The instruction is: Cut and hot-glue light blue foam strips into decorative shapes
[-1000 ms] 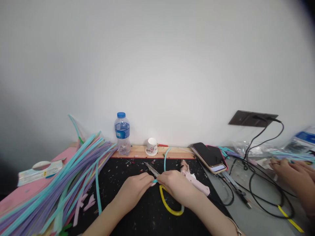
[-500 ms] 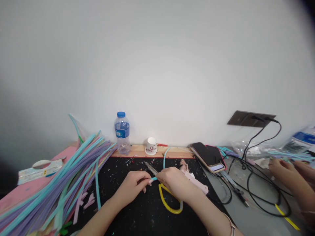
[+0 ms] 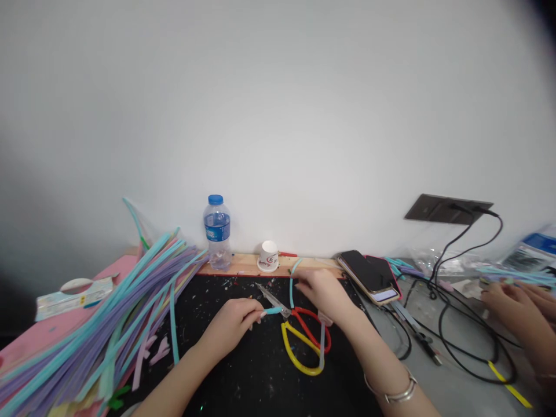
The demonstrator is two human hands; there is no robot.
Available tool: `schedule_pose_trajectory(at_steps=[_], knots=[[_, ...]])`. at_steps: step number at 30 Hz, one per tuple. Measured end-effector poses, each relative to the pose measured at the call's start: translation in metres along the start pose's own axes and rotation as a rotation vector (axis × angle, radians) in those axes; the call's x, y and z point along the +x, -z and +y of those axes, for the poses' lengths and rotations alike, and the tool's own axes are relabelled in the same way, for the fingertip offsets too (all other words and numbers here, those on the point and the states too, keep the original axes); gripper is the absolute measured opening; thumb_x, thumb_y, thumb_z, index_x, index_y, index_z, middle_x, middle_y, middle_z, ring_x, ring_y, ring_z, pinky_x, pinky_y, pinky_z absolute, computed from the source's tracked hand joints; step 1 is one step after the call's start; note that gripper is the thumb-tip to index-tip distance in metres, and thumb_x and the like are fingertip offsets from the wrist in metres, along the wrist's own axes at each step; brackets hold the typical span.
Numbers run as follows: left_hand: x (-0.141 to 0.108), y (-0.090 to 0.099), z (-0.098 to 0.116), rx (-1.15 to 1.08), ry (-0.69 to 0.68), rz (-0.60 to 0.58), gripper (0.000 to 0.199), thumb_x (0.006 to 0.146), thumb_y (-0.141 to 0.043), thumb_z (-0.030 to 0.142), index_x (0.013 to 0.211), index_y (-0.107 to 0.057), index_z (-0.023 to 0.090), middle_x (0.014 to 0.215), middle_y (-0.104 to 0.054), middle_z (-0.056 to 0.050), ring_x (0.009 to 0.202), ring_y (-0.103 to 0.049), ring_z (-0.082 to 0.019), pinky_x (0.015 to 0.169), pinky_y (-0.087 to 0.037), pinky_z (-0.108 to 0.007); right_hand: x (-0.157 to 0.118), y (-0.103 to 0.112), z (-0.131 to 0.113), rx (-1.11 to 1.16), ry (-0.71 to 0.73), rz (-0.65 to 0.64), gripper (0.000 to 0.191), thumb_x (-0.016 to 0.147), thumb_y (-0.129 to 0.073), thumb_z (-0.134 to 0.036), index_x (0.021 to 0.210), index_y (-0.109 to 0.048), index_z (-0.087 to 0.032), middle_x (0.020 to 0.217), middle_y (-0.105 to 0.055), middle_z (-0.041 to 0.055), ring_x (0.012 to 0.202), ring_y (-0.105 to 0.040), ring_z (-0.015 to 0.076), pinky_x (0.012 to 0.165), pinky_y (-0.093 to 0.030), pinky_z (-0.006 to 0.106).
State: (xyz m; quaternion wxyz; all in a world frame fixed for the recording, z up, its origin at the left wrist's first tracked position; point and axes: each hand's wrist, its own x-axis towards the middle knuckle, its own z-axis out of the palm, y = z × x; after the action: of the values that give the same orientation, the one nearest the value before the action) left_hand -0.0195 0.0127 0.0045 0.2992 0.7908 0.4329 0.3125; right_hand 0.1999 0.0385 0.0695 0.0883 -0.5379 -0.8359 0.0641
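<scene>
Turquoise piece (image 3: 273, 311): short, above the black mat (image 3: 243, 382), end near the scissors' (image 3: 285, 313) pivot.
Left hand (image 3: 237, 318): narrow, pinching that piece between fingertips.
Right hand (image 3: 324, 292): fingers curled beside a longer turquoise strip (image 3: 292, 289); could not tell whether they gripped it.
Scissors: lay on the mat, red and yellow handles nearer the wearer.
Behind mat: paper cup (image 3: 268, 256), bottle (image 3: 218, 231) with blue cap.
Left side: heap of pastel strips (image 3: 117, 318).
Right side: phones (image 3: 369, 275) and cables (image 3: 452, 370) on grey counter (image 3: 421, 391); another person's hands (image 3: 508, 301) beyond.
</scene>
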Motion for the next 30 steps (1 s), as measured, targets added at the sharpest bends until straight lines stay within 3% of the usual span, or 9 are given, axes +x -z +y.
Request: schedule_pose_trajectory(at_steps=[5,9,12,15,19,22,24,26,30], knots=[[0.001,-0.002,-0.002,0.027,-0.006,-0.005,0.022,0.084,-0.050,0.023,0.077,-0.071,0.023,0.073,-0.067,-0.002,0.070,-0.059,-0.019,0.070,-0.040,-0.025,0.009,-0.014,0.013,-0.045,0.085,-0.023,0.029,0.075,-0.049,0.000,0.091,-0.067,-0.016,0.099,-0.063,0.0079,0.098,-0.055,0.0199,0.080,-0.039,0.025],[0.000,-0.004,-0.004,0.078,0.001,-0.020,0.023,0.083,-0.051,0.021,0.081,-0.073,0.025,0.076,-0.065,-0.002,0.072,-0.058,-0.019,0.067,-0.041,-0.024,0.012,-0.029,0.010,-0.029,0.133,-0.033,0.018,0.078,-0.051,-0.004,0.075,-0.065,-0.015,0.091,-0.062,0.0078,0.083,-0.057,0.0174,0.071,-0.041,0.024],[-0.001,-0.003,-0.005,0.116,0.002,-0.028,0.023,0.081,-0.051,0.019,0.085,-0.072,0.026,0.077,-0.063,-0.002,0.072,-0.058,-0.018,0.066,-0.041,-0.023,0.014,-0.029,0.008,0.030,0.153,0.021,0.017,0.079,-0.052,-0.006,0.068,-0.062,-0.014,0.083,-0.062,0.0065,0.079,-0.057,0.0166,0.069,-0.041,0.024],[-0.002,0.000,-0.003,0.168,-0.001,-0.056,0.023,0.080,-0.051,0.018,0.091,-0.070,0.026,0.078,-0.061,-0.001,0.070,-0.057,-0.017,0.062,-0.040,-0.022,0.015,-0.019,0.005,0.126,0.155,0.131,0.015,0.081,-0.050,-0.006,0.074,-0.061,-0.016,0.078,-0.062,0.0031,0.081,-0.056,0.0154,0.073,-0.042,0.024],[-0.004,0.002,-0.002,0.255,-0.006,-0.097,0.028,0.081,-0.050,0.017,0.103,-0.065,0.026,0.087,-0.059,-0.001,0.072,-0.058,-0.016,0.064,-0.041,-0.022,0.004,0.009,-0.003,0.256,0.088,0.354,0.014,0.088,-0.042,-0.014,0.089,-0.055,-0.016,0.088,-0.062,0.0054,0.084,-0.057,0.0159,0.077,-0.044,0.028],[-0.005,0.001,-0.004,0.299,-0.022,-0.100,0.029,0.082,-0.050,0.016,0.107,-0.061,0.027,0.096,-0.057,0.000,0.077,-0.059,-0.015,0.070,-0.042,-0.023,-0.015,0.032,-0.010,0.570,0.047,0.583,0.008,0.086,-0.048,-0.020,0.089,-0.055,-0.018,0.079,-0.061,0.0020,0.074,-0.060,0.0147,0.067,-0.047,0.025],[-0.005,0.000,-0.005,0.311,-0.045,-0.086,0.028,0.084,-0.049,0.015,0.107,-0.060,0.026,0.102,-0.055,-0.001,0.082,-0.058,-0.015,0.075,-0.043,-0.023,-0.030,0.042,-0.014,0.678,0.026,0.631,0.008,0.085,-0.050,-0.019,0.089,-0.056,-0.020,0.075,-0.060,-0.0007,0.066,-0.059,0.0123,0.061,-0.047,0.022],[-0.004,-0.003,-0.005,0.319,-0.080,-0.081,0.028,0.085,-0.049,0.015,0.108,-0.059,0.027,0.105,-0.055,0.000,0.087,-0.058,-0.015,0.078,-0.042,-0.022,-0.043,0.046,-0.017,0.665,0.007,0.609,0.008,0.083,-0.051,-0.018,0.087,-0.058,-0.021,0.070,-0.059,-0.0024,0.057,-0.055,0.0104,0.054,-0.044,0.020],[0.002,-0.008,-0.004,0.371,-0.132,-0.090,0.023,0.086,-0.049,0.015,0.102,-0.060,0.026,0.100,-0.057,0.001,0.088,-0.057,-0.016,0.074,-0.043,-0.022,-0.062,0.034,-0.015,0.544,-0.034,0.402,0.010,0.082,-0.051,-0.018,0.084,-0.060,-0.021,0.070,-0.060,-0.0011,0.054,-0.050,0.0115,0.049,-0.039,0.021]])
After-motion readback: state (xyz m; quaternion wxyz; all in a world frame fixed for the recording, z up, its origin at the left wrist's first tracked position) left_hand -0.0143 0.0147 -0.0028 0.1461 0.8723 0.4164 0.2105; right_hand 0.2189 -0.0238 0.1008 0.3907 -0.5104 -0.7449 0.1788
